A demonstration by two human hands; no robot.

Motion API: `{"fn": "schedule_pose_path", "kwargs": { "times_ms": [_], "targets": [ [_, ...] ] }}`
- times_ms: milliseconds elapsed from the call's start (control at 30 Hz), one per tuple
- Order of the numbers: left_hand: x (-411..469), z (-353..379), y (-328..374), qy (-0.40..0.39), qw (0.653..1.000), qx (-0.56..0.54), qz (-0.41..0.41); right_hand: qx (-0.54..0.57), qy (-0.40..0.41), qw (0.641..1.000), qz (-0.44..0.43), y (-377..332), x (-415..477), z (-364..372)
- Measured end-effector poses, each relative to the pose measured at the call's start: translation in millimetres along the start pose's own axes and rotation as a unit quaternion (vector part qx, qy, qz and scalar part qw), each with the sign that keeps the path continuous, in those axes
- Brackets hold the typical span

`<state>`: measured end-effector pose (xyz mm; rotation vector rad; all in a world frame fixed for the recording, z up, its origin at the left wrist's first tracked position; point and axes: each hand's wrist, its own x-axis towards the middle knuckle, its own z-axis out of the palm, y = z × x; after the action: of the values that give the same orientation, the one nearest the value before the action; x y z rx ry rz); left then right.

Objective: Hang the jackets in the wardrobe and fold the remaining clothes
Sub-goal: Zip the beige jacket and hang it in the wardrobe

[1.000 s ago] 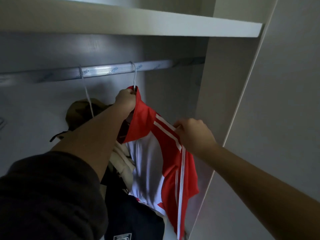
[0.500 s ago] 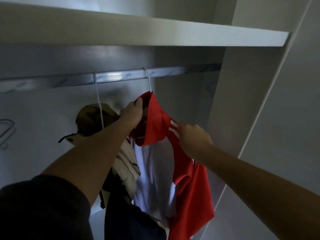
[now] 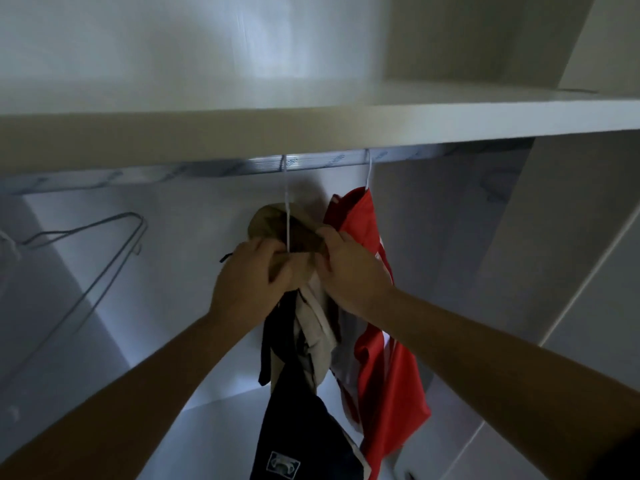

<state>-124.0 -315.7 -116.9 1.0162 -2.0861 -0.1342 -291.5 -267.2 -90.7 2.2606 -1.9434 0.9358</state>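
A red and white jacket (image 3: 388, 375) hangs on a white hanger from the silver rail (image 3: 311, 164) at the right. Left of it, on a second white hanger (image 3: 286, 202), hangs a khaki and dark navy jacket (image 3: 298, 362) with an olive hood (image 3: 273, 220). My left hand (image 3: 249, 278) grips the khaki jacket's collar from the left. My right hand (image 3: 349, 271) holds the same collar from the right, its back against the red jacket. The hanger's shoulders are hidden under the cloth and my hands.
An empty wire hanger (image 3: 104, 244) hangs at the far left of the rail. A white shelf (image 3: 311, 129) runs just above the rail. The wardrobe's side panel (image 3: 519, 254) and door edge (image 3: 595, 271) close in the right.
Both hands have let go of the red jacket, which now hangs free on the rail, and moved left onto the khaki jacket's collar. The camera has tilted up.
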Motion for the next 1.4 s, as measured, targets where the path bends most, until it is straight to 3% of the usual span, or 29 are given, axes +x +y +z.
{"fn": "schedule_pose_path", "kwargs": {
  "times_ms": [100,200,500,633,767,900,1033,1200,1400],
  "targets": [
    [-12,0,-12,-0.047,0.997,-0.045,-0.050,0.214,-0.010,0.961,0.177,-21,22,17],
    [-17,-3,-11,-0.053,0.995,-0.076,-0.043,0.226,0.025,0.931,0.286,-22,44,25],
    [-20,-18,-10,-0.092,0.989,-0.115,0.029,0.007,-0.014,0.965,0.261,-10,94,22],
    [-17,-26,-14,-0.108,0.985,-0.126,0.052,0.103,0.076,0.946,0.297,-5,122,13],
    [-21,-30,-15,-0.111,0.983,-0.135,0.047,0.166,0.036,0.943,0.286,-2,132,16],
    [-26,-37,-8,-0.123,0.980,-0.153,0.031,0.278,-0.005,0.911,0.306,-7,123,12],
    [-28,-46,4,-0.102,0.975,-0.198,0.004,0.301,-0.011,0.905,0.300,-26,100,-6],
    [-50,-78,42,-0.043,0.946,-0.316,-0.047,0.382,0.017,0.868,0.318,-66,20,-46],
    [-113,-99,118,-0.098,0.879,-0.452,-0.117,0.449,0.102,0.817,0.347,-98,-141,-100]
  ]
}}
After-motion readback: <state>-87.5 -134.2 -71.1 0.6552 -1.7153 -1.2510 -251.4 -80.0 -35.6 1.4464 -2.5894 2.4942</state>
